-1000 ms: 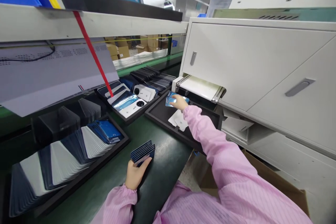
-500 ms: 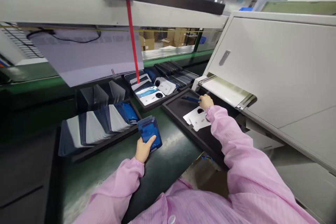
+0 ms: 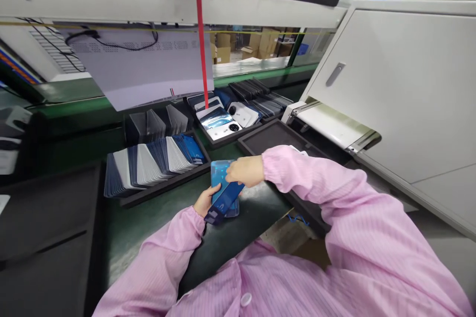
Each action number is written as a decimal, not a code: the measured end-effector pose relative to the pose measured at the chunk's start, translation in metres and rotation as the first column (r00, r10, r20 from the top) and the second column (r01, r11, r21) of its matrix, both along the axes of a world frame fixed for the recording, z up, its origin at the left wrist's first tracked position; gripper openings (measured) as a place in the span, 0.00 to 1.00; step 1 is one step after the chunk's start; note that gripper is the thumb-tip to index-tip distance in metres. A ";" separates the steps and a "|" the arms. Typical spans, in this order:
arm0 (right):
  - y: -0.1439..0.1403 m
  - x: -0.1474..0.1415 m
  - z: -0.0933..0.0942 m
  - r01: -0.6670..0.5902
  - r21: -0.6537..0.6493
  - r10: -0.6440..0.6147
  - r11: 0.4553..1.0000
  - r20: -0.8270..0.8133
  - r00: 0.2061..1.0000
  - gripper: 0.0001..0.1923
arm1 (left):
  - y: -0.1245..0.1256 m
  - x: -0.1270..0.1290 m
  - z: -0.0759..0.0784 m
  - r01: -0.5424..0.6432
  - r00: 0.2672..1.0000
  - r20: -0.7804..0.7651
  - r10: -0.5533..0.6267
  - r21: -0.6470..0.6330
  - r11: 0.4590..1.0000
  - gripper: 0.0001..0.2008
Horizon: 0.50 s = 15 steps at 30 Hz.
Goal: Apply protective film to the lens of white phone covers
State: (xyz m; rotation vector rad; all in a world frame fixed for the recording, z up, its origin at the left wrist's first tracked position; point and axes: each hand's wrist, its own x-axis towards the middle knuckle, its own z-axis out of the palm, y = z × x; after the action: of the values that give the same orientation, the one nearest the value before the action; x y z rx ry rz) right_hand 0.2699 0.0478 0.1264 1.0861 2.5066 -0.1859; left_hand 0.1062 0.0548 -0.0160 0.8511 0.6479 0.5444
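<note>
Both hands [image 3: 245, 171] [image 3: 204, 201] clamp fingers on thin, light, slippery blue panels [image 3: 222, 192] at the desk's [image 3: 245, 218] near edge, best gripped by their edges.

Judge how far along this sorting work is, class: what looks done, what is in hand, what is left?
Done: one long tray already holds a fanned row of covers, standing on edge. In hand: the left hand grips a small stack of blue covers, and the right hand lays another onto it. Left: a white piece shows behind the sleeve in the black tray below the machine's outfeed, and the stack is not in any tray.
</note>
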 end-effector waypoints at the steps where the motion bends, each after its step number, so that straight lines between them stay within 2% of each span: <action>1: 0.004 -0.011 -0.009 0.008 0.022 -0.009 1.000 0.025 1.000 0.07 | -0.001 -0.002 0.000 0.072 0.997 0.018 -0.071 -0.041 0.997 0.29; 4: 0.010 -0.035 -0.029 0.038 0.101 -0.041 0.994 0.023 0.999 0.04 | -0.004 -0.006 -0.002 0.279 0.952 0.184 -0.245 -0.196 0.940 0.40; 6: 0.011 -0.044 -0.032 0.034 0.139 -0.035 0.990 0.003 0.999 0.04 | -0.005 -0.008 -0.005 0.342 0.923 0.267 -0.278 -0.235 0.910 0.42; 9: 0.012 -0.045 -0.029 -0.010 0.195 0.024 0.981 -0.069 0.997 0.09 | -0.006 -0.012 -0.011 0.285 0.943 0.230 -0.241 -0.182 0.941 0.38; 11: 0.011 -0.038 -0.029 -0.002 0.268 0.068 0.964 -0.236 0.969 0.12 | -0.006 -0.012 -0.013 0.213 0.964 0.189 -0.187 -0.132 0.968 0.32; 12: 0.010 -0.033 -0.031 0.058 0.300 0.061 0.952 -0.372 0.926 0.16 | -0.007 -0.011 -0.013 0.169 0.973 0.174 -0.150 -0.103 0.980 0.28; 13: 0.007 -0.028 -0.034 0.158 0.309 0.033 0.938 -0.532 0.846 0.24 | -0.007 -0.009 -0.012 0.119 0.981 0.163 -0.106 -0.071 0.990 0.26; 15: -0.001 -0.020 -0.046 0.393 0.205 -0.066 0.896 -0.814 0.576 0.46 | -0.009 -0.006 -0.010 -0.010 0.988 0.155 0.009 0.009 1.000 0.26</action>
State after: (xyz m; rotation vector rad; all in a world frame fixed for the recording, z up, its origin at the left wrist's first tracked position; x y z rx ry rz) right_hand 0.2494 0.0470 0.0804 1.8278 3.2620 -0.3516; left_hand 0.1006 0.0456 -0.0262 0.8064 0.5077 0.6161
